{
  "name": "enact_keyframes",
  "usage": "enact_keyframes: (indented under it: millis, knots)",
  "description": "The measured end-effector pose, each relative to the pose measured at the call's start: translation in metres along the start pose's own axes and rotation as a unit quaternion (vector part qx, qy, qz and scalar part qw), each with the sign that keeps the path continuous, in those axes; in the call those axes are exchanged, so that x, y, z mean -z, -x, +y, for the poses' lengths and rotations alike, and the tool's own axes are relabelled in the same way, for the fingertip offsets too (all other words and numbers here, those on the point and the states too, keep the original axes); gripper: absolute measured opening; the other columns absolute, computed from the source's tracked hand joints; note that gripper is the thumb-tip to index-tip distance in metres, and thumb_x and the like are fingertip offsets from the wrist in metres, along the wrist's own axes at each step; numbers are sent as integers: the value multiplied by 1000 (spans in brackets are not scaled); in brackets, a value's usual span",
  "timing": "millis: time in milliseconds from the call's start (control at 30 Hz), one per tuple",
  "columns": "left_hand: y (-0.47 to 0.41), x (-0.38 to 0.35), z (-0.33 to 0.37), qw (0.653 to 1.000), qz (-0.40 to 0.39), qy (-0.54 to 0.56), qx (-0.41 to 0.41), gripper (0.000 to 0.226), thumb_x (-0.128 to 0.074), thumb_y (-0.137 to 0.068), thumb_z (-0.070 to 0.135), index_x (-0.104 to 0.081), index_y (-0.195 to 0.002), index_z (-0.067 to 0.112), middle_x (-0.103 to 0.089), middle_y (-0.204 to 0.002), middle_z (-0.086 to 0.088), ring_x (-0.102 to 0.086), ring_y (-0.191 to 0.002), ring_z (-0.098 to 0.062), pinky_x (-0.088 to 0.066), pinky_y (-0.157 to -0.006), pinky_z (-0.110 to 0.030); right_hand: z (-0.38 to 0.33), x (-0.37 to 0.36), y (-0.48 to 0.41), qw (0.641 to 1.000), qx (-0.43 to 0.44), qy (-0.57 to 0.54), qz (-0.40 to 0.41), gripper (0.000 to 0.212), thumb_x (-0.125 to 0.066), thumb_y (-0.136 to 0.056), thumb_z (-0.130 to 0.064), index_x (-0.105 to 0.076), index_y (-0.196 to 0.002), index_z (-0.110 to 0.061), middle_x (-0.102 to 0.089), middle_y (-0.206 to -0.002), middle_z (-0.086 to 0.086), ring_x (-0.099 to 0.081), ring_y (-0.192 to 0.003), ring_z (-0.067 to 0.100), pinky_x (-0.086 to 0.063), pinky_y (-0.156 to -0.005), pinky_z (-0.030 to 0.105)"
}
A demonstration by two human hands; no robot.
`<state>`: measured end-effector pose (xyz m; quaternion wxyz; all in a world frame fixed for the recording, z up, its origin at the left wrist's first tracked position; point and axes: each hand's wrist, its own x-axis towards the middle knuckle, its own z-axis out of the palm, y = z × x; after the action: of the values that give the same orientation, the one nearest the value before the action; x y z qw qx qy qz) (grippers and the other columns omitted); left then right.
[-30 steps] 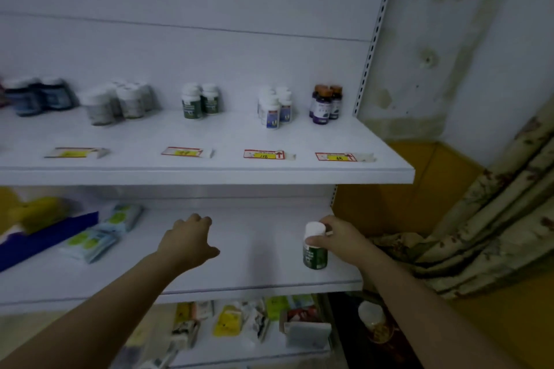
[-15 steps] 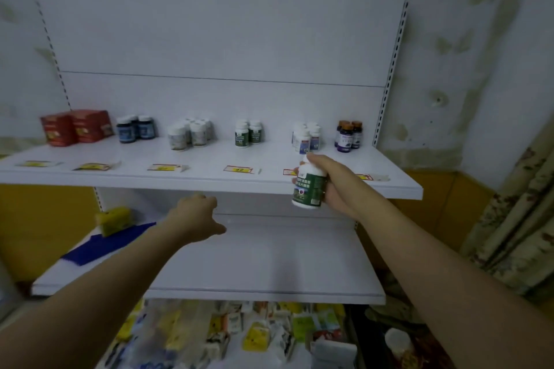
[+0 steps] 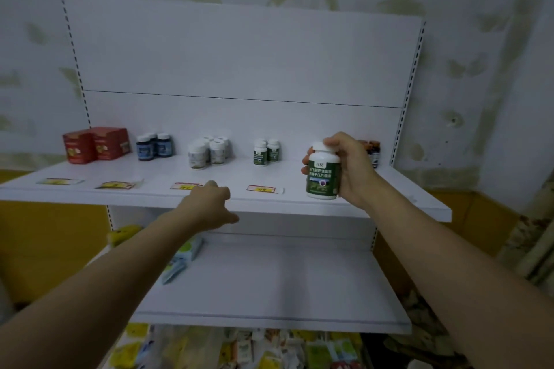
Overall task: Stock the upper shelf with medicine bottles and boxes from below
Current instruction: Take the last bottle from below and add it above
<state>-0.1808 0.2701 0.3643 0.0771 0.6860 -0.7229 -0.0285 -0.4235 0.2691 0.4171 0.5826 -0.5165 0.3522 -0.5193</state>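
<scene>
Above the upper shelf [image 3: 419,204], green-labelled bottle [image 3: 323,178] upright, cap up.

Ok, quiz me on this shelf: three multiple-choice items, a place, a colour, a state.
1. The red boxes stand where?
A. left end of the upper shelf
B. its right end
C. the lower shelf

2. The bottle in the right grip has a cap that is:
A. red
B. black
C. white

3. The left grip:
A. grips a bottle
B. holds nothing
C. holds a red box

1 A, they sit at the far left, beside the dark blue bottles; 2 C, white shows above the green label; 3 B, its fingers are loosely curled, nothing in them.
</scene>
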Motion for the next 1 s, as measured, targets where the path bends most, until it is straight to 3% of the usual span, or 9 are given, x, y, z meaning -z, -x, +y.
enact_keyframes:
  millis: [133, 233, 333, 433, 600, 800, 1000]
  knots:
    - [-18, 7, -10, 1000, 9, -9, -11, 61, -62, -84, 46, -46, -135, 16, -43, -137, -11, -45, -120, -31, -42, -99, -38, 1, -8, -23, 998, 21, 65, 5, 19, -65, -84, -24, -58, -95, -10, -64, -79, 4, -64, -69, 17, -55, -68, 30]
    - [-34, 10, -19, 1000, 0, -9, -15, 62, -62, -85, 46, -44, -136, 16, -42, -137, -10, -43, -121, -31, -41, -100, -38, 4, -11, -45, 996, 25, 71, 39, 45, -72, -79, -11, -47, -117, -8, -62, -91, 6, -64, -76, 17, -58, -67, 32]
    - [-53, 12, -25, 1000, -2, -13, -21, 62, -62, -85, 46, -45, -136, 17, -44, -137, -10, -45, -122, -30, -42, -100, -39, 11, -9, -70, 993, 28, 81, 84, 58, -75, -77, -16, -44, -126, -9, -60, -100, 7, -63, -80, 16, -57, -73, 36]
    - [-74, 11, -28, 1000, -9, -8, -25, 62, -63, -84, 46, -46, -135, 15, -46, -136, -11, -48, -120, -28, -43, -100, -38, 21, -3, -92, 982, 29, 152, 113, 57, -76, -77, -24, -48, -124, -10, -62, -108, 10, -63, -86, 19, -56, -83, 39]
    - [-126, -2, -35, 999, -23, -6, -23, 63, -63, -84, 45, -45, -136, 15, -47, -136, -10, -48, -119, -28, -43, -100, -39, 44, 15, -141, 964, 45, 224, 134, 29, -71, -82, -19, -57, -107, -16, -63, -107, 3, -59, -101, 20, -48, -95, 38]
    - [-206, -24, -39, 999, -35, 2, -22, 62, -64, -84, 44, -45, -135, 14, -48, -133, -11, -51, -115, -27, -45, -96, -36, 89, 37, -224, 961, 5, 257, 103, 33, -73, -80, -19, -57, -109, -22, -62, -114, 2, -58, -110, 22, -46, -101, 43]
    - [-290, -36, -37, 998, -54, -2, -17, 63, -64, -84, 44, -44, -136, 14, -49, -134, -10, -52, -116, -25, -46, -97, -34, 124, 56, -302, 956, -43, 275, 90, 39, -76, -77, -17, -59, -113, -16, -63, -114, 5, -59, -111, 24, -47, -101, 44]
